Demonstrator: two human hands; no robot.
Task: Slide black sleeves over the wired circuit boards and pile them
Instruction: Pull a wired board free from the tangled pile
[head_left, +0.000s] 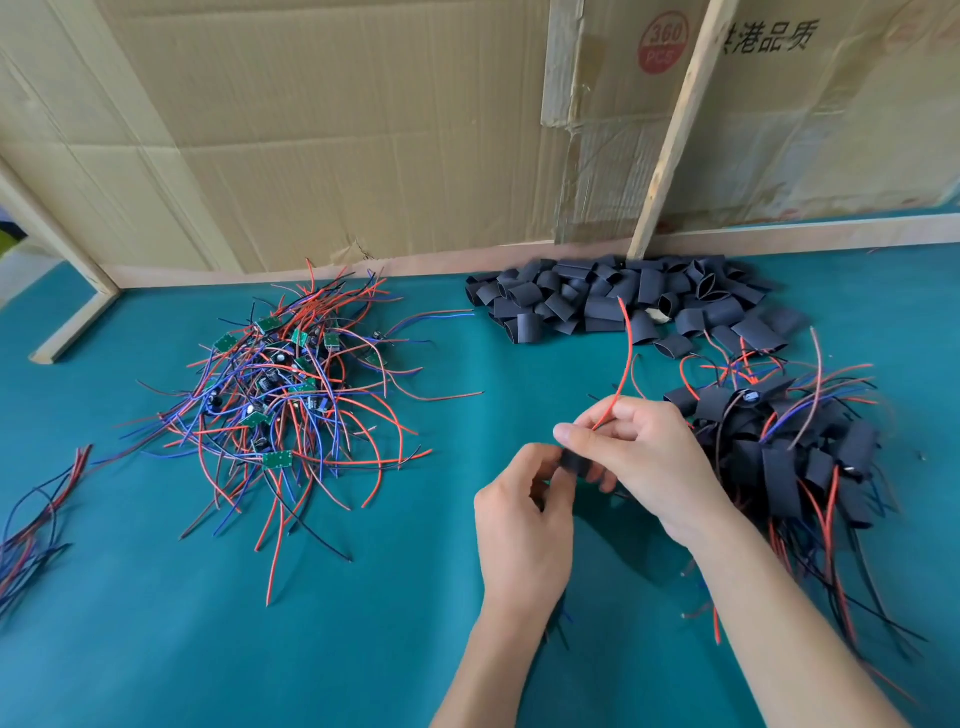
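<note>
A black sleeve (575, 461) is pinched between both hands above the mat (156, 623), mid-frame. Left hand (524, 504) is curled on the sleeve's near end; right hand (639, 447) is closed on its far end and on a red wire (626, 358) that arcs up out of the fingers. The board itself is hidden.

Handling, judged: sleeve is light, soft, flattened tube, easily collapsed, so it is best held by the edges to keep the mouth open. Wires are limp and springy, likely to snag. Board is stiff and small, best gripped by its edges.

Bare boards (280, 384) lie tangled at left, green with red, blue and black leads. Loose sleeves (623, 301) are heaped against cardboard (311, 130). Sleeved pile (789, 447) sits just right of the hands.
</note>
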